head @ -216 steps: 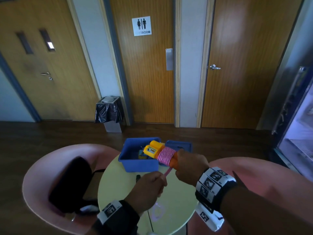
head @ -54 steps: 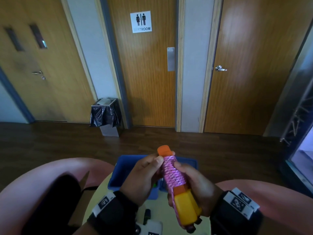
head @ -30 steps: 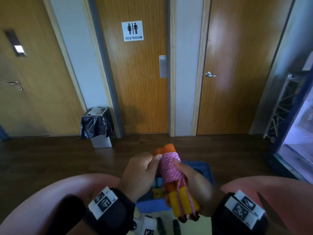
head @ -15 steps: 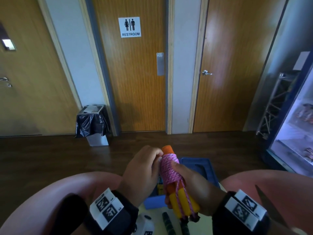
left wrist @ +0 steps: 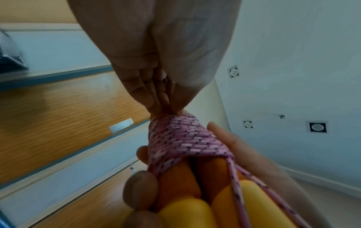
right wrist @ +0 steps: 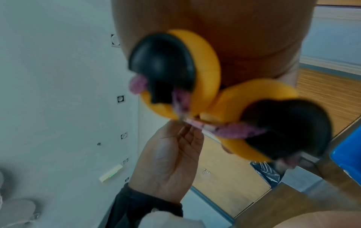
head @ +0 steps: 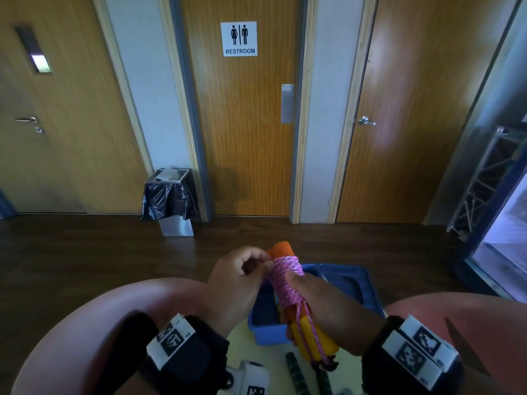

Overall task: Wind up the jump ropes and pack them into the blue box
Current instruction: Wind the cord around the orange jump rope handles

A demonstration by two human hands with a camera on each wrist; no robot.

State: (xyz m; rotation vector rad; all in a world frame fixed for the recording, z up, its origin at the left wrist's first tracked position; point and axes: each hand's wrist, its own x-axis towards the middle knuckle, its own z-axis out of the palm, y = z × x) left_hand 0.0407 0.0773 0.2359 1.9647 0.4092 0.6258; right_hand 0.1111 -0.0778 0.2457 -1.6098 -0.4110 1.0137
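Observation:
A pink jump rope (head: 286, 283) is wound tightly round its two orange-and-yellow handles (head: 313, 336), held upright above the blue box (head: 345, 289). My right hand (head: 328, 309) grips the bundle round the handles, thumb pressed on the coils (left wrist: 181, 138). My left hand (head: 242, 276) pinches the rope at the top of the coils, beside the orange tip (head: 281, 249). In the right wrist view the black end caps (right wrist: 164, 64) of the yellow handles (right wrist: 207, 66) face the camera, blurred, with rope strands (right wrist: 234, 129) running from them. The box's inside is mostly hidden by my hands.
The blue box stands on a pale round table (head: 253, 349), with pink chairs to the left (head: 94, 323) and right (head: 470, 323). Dark handles of another rope (head: 296, 374) lie on the table's near edge. A bin (head: 171, 201) stands by the restroom door.
The bundle stays upright in my right hand over the last second. My left hand has shifted its fingers at the top of the coils. The head view has swung slightly.

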